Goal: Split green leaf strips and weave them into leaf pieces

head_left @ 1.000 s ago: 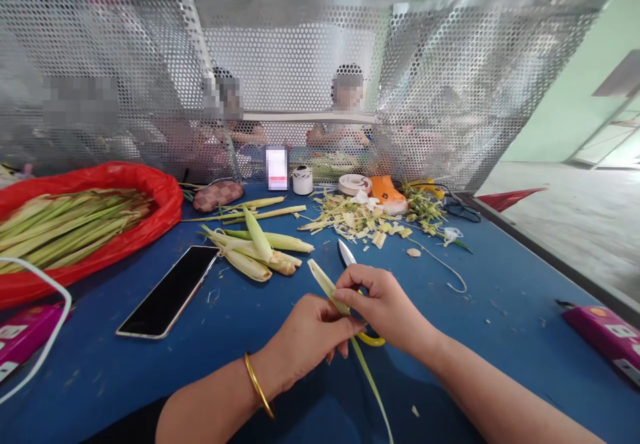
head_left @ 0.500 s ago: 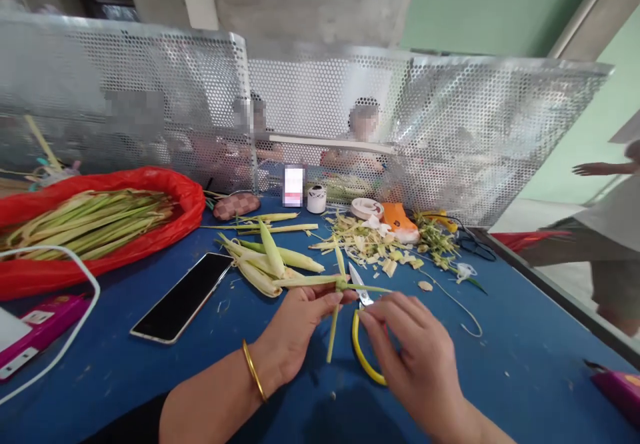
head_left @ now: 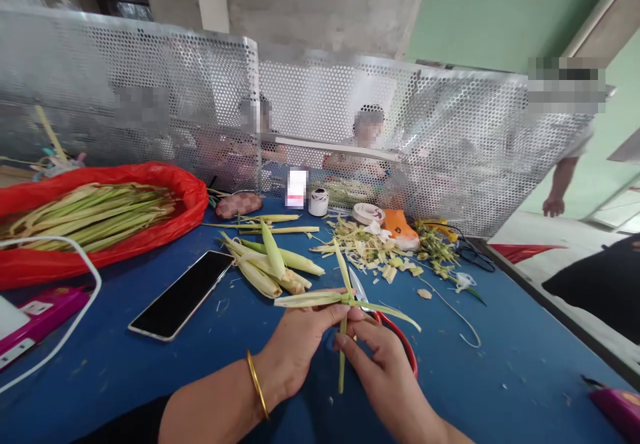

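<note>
A cross of pale green corn husk strips (head_left: 347, 299), knotted in the middle, is held over the table. Its arms point away, toward me, left and right. My left hand (head_left: 300, 337), with a gold bangle at the wrist, is closed and pinches the knot from the left. My right hand (head_left: 383, 357) is closed too, its thumb and fingers on the strip pointing toward me, just below the knot. Under the hands lie scissors (head_left: 397, 334), the blades pointing away and a red handle loop showing; the rest of the handle is hidden by my right hand.
Corn husks (head_left: 273, 267) lie beyond my left hand, with a phone (head_left: 183, 295) beside them. A red bag (head_left: 193, 207) of husk strips stands at left. Trimmings (head_left: 365, 251), a tape roll (head_left: 369, 214) and an orange packet (head_left: 399, 224) lie before a perforated metal screen (head_left: 320, 97). A person walks at right.
My right hand has moved left from the right-hand strip to the lower strip beside the knot. That right strip now extends farther, and the scissors' red loop shows. The person at right has moved.
</note>
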A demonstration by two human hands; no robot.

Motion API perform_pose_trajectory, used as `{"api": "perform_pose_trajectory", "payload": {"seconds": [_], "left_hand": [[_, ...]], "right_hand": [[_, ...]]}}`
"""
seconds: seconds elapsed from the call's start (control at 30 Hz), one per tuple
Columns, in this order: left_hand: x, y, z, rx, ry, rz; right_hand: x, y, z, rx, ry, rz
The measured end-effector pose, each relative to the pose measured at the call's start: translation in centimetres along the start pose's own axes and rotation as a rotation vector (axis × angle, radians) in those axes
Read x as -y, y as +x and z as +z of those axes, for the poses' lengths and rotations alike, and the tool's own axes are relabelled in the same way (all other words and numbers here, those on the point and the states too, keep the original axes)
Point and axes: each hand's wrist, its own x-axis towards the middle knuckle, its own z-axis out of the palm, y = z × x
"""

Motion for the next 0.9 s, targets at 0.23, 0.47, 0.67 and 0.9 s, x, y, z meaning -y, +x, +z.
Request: {"api": "perform_pose_trajectory", "payload": {"seconds": [0.23, 0.47, 0.67, 0.9], "left_hand": [[-0.1, 0.1, 0.1, -0.097, -0.033, -0.018], [-0.5, 0.6, -0.5, -0.097, 0.012, -0.013], [-1.7, 0.6, -0.4, -0.085, 0.005, -0.050], [-0.6, 0.5, -0.5, -0.153, 0.216, -0.086]], "right_hand": [[0.0, 0.0, -0.2, 0.063, -0.062, -0.052], [0.4, 0.0, -0.2, 0.012, -0.280, -0.215], [0.9, 0.2, -1.7, -0.384, -0.794, -0.563], [-0.6, 1.2, -1.4, -0.214, -0.962, -0.446]]}}
